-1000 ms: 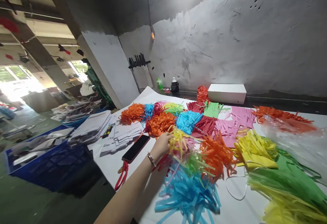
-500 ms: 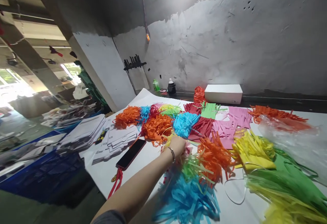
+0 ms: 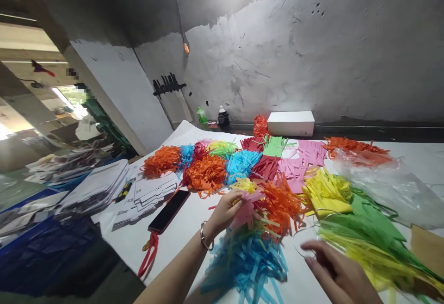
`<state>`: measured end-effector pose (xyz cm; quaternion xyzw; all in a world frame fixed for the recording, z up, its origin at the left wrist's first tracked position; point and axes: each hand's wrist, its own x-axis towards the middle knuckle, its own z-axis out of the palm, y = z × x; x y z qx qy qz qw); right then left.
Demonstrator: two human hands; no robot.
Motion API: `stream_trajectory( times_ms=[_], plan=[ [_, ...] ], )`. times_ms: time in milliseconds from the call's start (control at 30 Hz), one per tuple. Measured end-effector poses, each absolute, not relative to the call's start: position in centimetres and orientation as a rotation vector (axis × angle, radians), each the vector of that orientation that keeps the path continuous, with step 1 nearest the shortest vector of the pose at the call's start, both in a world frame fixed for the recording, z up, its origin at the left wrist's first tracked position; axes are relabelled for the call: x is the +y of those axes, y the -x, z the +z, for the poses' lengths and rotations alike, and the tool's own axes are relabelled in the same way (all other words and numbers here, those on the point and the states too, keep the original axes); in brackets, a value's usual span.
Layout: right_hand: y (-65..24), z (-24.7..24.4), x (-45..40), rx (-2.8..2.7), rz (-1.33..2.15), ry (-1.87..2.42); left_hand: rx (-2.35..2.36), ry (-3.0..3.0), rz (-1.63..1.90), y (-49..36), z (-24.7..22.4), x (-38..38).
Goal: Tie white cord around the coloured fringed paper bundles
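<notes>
My left hand (image 3: 227, 211), a metal bangle at its wrist, pinches a pink fringed paper tassel (image 3: 245, 209) at the middle of the table. Below that tassel spreads a bunch of blue paper strips (image 3: 248, 264), with pale green strips over its upper part. An orange fringed bunch (image 3: 282, 207) lies just right of the pink one. At the lower right my right hand (image 3: 342, 271) hovers with thumb and index finger apart, nothing visible between them. Its fingertips overlap a thin white string loop (image 3: 294, 239); whether they touch it I cannot tell.
Yellow fringed paper (image 3: 328, 193) and green sheets (image 3: 371, 216) lie at right beside a clear plastic bag (image 3: 402, 193). A phone (image 3: 169, 211) with a red strap and white paper stacks (image 3: 145, 197) are at left. A white box (image 3: 291, 123) stands along the wall.
My left hand has drawn back towards me and now holds the pink tassel up. My right hand has come into view at the lower right. The view has turned slightly right.
</notes>
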<state>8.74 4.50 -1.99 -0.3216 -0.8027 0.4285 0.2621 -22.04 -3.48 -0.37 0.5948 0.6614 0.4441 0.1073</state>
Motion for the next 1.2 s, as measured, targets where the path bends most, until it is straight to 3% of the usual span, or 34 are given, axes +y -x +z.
stream_trajectory(
  times_ms=[133,467,667,733,867,967,1067,1200],
  plan=[
    [-2.4,0.0,7.1,-2.198,1.225,0.716,1.877,-1.598,1.38,21.3,-1.8,-3.2],
    [6.0,-3.8,7.0,-1.987,1.45,0.521,1.853,-1.543,1.423,21.5,-3.3,-3.0],
    [3.1,-1.2,10.1,-1.604,1.729,0.654,2.284,-1.938,0.785,24.4,-3.6,-3.8],
    [2.0,-0.5,10.9,-1.494,1.823,0.646,2.474,-1.882,0.745,25.1,-3.6,-4.0],
    [0.3,0.8,10.8,-1.319,1.959,0.587,2.58,-1.781,1.041,22.5,-1.7,-4.6],
    [-0.5,2.2,9.2,-1.293,2.046,0.52,2.268,-1.933,1.31,17.3,0.5,-4.7],
    [-1.5,3.6,7.8,-1.386,2.138,0.441,1.972,-2.072,1.258,12.7,2.2,-3.8],
    [-4.8,3.7,7.0,-1.503,1.81,0.538,1.791,-1.65,1.471,10.5,2.8,-2.4]
  ],
)
